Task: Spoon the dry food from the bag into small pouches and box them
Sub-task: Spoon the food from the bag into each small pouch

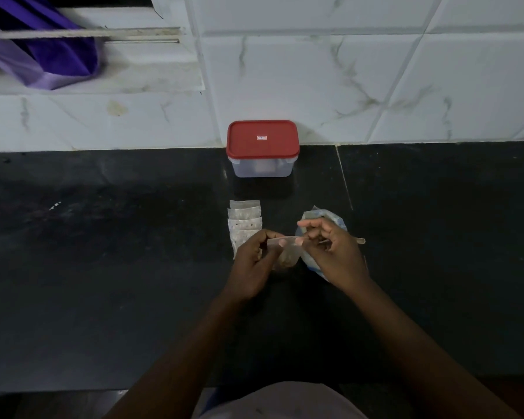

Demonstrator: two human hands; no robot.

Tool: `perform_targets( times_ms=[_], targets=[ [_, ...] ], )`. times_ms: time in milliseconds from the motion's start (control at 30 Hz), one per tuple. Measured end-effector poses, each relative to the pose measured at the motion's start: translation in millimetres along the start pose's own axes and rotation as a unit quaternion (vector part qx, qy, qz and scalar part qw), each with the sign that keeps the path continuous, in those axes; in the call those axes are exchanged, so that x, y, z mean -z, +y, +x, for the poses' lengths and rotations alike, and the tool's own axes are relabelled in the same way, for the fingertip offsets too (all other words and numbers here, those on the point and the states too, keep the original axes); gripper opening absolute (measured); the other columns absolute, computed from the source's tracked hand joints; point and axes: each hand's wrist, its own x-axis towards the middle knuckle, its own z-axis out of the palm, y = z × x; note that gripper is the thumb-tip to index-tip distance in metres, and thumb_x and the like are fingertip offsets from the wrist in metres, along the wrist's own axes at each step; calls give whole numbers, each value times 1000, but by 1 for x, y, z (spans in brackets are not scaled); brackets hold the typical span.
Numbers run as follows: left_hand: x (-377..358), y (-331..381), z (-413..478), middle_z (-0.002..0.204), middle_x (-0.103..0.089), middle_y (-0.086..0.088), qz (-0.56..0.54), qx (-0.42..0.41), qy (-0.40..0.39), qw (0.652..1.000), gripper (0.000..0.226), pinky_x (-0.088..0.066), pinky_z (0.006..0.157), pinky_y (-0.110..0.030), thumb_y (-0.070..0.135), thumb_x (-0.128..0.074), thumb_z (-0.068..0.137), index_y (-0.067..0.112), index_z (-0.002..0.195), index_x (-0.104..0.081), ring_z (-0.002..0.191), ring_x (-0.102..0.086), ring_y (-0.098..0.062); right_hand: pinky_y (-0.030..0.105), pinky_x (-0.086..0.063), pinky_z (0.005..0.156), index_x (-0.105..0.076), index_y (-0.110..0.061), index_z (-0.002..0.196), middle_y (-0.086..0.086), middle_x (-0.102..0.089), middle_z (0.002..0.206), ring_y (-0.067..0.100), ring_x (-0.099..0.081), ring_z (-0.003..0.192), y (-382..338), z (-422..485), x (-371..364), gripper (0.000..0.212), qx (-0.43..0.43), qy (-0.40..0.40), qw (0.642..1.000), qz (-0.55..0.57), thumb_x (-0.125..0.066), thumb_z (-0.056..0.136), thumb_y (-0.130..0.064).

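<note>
Your forearms rise from the bottom edge and meet over the black countertop (103, 267), where both hands work one small pouch (286, 254). Your left hand (254, 261) pinches the pouch's top edge at its left end, fingers curled in, and your right hand (333, 252) pinches the same edge at its right end between thumb and finger, the other fingers bent above it. That clear pouch hangs between your hands just above the counter, with pale dry food in its lower half. Behind your right hand lies the bag (338, 222), clear with blue print, mostly hidden. A pale spoon handle (359, 241) sticks out to the right past that hand; you cannot tell whether any finger holds it. Just beyond your left hand, filled pouches (244, 217) overlap in a row running away from you. Farther back the box (260, 169) stands against the tiled wall (345, 71), its red lid (263, 139) on. Purple cloth (58, 55) hangs at the upper left.
</note>
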Motion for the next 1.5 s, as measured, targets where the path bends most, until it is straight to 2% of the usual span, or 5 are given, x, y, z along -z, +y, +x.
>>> perform_targets(
  times_ms=[400, 700, 867, 1200, 1500],
  targets=[
    [19, -7, -4, 81, -73, -13, -70, 30, 49, 996, 15, -52, 69, -26, 12, -66, 99, 7, 88, -76, 75, -67, -16, 33, -56, 89, -64, -26, 117, -3, -76, 92, 12, -72, 93, 3, -1, -20, 30, -18, -11, 998, 66, -77, 91, -19],
    [33, -4, -11, 83, -76, -6, -121, 42, 14, 992, 14, -55, 73, -28, 8, -66, 98, 4, 93, -79, 80, -70, -16, 17, -56, 73, -77, -17, 95, 4, -75, 91, 9, -70, 86, 3, -5, -37, 13, -41, -28, 996, 72, -81, 86, -25],
    [42, -4, -14, 93, -75, -21, -134, 67, -5, 989, 17, -56, 76, -33, 17, -68, 97, 7, 100, -80, 84, -71, -26, 32, -56, 79, -75, -16, 94, 9, -73, 92, 24, -68, 91, 6, -1, -44, 5, -26, -55, 995, 83, -75, 92, -21],
    [59, -10, -16, 85, -72, -20, -104, 37, 36, 993, 27, -52, 73, -29, 15, -62, 101, -4, 87, -77, 79, -67, -20, 29, -60, 82, -77, -13, 100, 5, -78, 94, 17, -75, 93, 3, 2, -56, 13, -90, -59, 985, 138, -77, 90, -21],
    [74, -24, -20, 93, -75, -16, -115, 57, 45, 991, 26, -58, 80, -42, 20, -63, 101, 0, 95, -78, 91, -73, -36, 36, -61, 86, -78, -9, 100, 6, -80, 95, 22, -76, 96, 6, 2, -67, 15, -123, -26, 977, 173, -79, 87, -18]
  ],
)
